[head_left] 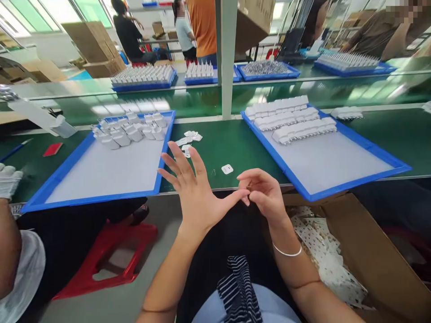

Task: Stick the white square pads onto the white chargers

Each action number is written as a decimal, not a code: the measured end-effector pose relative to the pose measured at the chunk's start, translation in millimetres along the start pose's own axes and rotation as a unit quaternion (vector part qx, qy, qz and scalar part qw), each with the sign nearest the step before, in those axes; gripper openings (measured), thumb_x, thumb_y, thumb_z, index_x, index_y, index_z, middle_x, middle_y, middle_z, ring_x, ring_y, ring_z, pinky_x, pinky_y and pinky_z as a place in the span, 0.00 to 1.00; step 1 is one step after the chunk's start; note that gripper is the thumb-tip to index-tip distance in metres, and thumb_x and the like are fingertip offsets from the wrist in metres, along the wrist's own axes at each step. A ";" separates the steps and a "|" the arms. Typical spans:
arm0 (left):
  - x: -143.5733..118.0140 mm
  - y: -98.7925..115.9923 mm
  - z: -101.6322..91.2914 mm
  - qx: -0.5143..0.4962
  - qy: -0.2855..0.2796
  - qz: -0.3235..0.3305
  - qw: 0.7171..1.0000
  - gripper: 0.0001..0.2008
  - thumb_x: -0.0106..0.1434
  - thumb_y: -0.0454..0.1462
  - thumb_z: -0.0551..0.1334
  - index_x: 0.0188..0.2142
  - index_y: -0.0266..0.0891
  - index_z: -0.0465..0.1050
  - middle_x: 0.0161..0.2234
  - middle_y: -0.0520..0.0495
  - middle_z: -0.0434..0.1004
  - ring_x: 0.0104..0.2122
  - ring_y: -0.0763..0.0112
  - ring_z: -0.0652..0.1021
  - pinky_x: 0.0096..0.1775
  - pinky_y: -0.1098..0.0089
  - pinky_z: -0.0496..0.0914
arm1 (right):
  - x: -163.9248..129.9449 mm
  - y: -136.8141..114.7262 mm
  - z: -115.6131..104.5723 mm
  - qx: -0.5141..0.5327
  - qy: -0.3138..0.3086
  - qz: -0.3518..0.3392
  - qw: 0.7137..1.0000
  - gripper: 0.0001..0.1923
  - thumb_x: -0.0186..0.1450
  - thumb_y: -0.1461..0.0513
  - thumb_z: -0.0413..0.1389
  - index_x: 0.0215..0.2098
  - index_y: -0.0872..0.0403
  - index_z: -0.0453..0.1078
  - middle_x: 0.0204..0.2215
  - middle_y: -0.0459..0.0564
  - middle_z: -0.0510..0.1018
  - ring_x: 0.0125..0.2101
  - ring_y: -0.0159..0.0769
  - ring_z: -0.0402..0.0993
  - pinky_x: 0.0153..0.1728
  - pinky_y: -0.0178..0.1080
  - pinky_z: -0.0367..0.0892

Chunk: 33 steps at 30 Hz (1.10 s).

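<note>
My left hand (195,184) is held up over my lap with fingers spread, holding nothing. My right hand (264,190) is beside it, its fingertips curled and touching the tip of my left thumb; I see nothing in it. Just ahead on the green bench lies a single small white piece (227,169), and a small pile of white pieces (188,140) sits farther back. A blue tray (84,177) at left holds loose white plug housings (129,130). A blue tray (353,177) at right holds neat rows of white housings (291,119).
A cardboard box (373,255) with white scraps stands at my right knee, a red stool (107,255) at left. A co-worker's gloved hand (8,179) is at the left edge. A metal post (229,58) rises mid-bench. More blue trays and several people are behind.
</note>
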State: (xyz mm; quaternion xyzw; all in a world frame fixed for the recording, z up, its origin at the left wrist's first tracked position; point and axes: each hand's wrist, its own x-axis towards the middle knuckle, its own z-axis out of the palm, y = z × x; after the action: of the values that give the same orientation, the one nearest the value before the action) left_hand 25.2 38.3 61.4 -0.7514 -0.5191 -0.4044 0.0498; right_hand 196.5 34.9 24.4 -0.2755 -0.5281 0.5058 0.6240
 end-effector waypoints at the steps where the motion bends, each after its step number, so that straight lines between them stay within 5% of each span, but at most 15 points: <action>1: 1.6 0.0 0.0 -0.003 -0.013 -0.009 1.000 0.74 0.48 0.63 0.71 0.72 0.47 0.16 0.73 0.39 0.09 0.70 0.35 0.21 0.63 0.33 0.19 | -2.1 -1.9 6.9 0.020 -0.004 0.000 1.000 0.16 0.58 0.53 0.69 0.41 0.51 0.79 0.25 0.43 0.77 0.18 0.27 0.66 0.18 0.33 0.65; 4: 5.8 -2.8 1.9 -0.022 -0.044 -0.039 0.998 0.73 0.49 0.64 0.70 0.72 0.45 0.16 0.73 0.38 0.10 0.70 0.36 0.21 0.64 0.34 0.21 | -0.3 -2.9 19.8 0.075 -0.004 -0.001 0.997 0.08 0.59 0.61 0.70 0.36 0.51 0.80 0.26 0.44 0.78 0.17 0.25 0.67 0.16 0.31 0.65; 10: 10.2 -13.2 4.1 -0.062 -0.066 -0.082 0.992 0.71 0.51 0.64 0.69 0.72 0.45 0.18 0.74 0.38 0.14 0.71 0.40 0.23 0.66 0.35 0.23 | 12.5 1.5 21.8 0.094 -0.023 0.032 0.995 0.10 0.56 0.65 0.71 0.37 0.50 0.82 0.27 0.45 0.80 0.18 0.26 0.70 0.16 0.31 0.69; 18: 10.0 -26.4 14.6 -0.128 -0.118 -0.076 0.982 0.66 0.56 0.63 0.66 0.72 0.46 0.16 0.74 0.40 0.15 0.71 0.41 0.23 0.66 0.34 0.25 | 19.4 6.0 27.3 0.032 0.042 0.017 0.998 0.07 0.54 0.60 0.73 0.29 0.50 0.81 0.21 0.44 0.77 0.16 0.27 0.67 0.13 0.32 0.63; 27: 8.3 -41.9 25.4 -0.293 -0.200 -0.126 0.926 0.58 0.60 0.62 0.63 0.73 0.52 0.22 0.75 0.48 0.19 0.72 0.47 0.24 0.69 0.37 0.29 | 27.9 17.7 32.7 0.017 0.041 -0.016 0.999 0.05 0.57 0.62 0.72 0.31 0.47 0.83 0.21 0.43 0.78 0.19 0.28 0.67 0.21 0.35 0.66; 30: 6.7 -47.1 32.8 -0.385 -0.200 -0.165 0.886 0.53 0.62 0.56 0.65 0.74 0.53 0.33 0.76 0.45 0.34 0.75 0.50 0.39 0.72 0.44 0.43 | 32.2 17.6 26.5 -0.029 0.009 0.009 1.000 0.05 0.59 0.61 0.70 0.34 0.47 0.83 0.25 0.44 0.80 0.21 0.30 0.70 0.23 0.36 0.69; 33: 6.0 -53.4 42.9 -0.518 -0.165 -0.178 0.820 0.36 0.66 0.49 0.66 0.69 0.48 0.58 0.65 0.40 0.68 0.66 0.57 0.69 0.67 0.56 0.63 | 40.4 22.1 11.8 -0.051 -0.017 0.027 0.998 0.18 0.62 0.52 0.68 0.48 0.47 0.80 0.31 0.47 0.82 0.25 0.32 0.72 0.26 0.37 0.70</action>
State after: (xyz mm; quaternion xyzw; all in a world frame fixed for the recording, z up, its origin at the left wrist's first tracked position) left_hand 6.1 88.4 18.4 -0.6161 -0.3582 -0.4853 -0.5065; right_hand 175.2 77.3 23.8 -0.3127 -0.5559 0.4994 0.5863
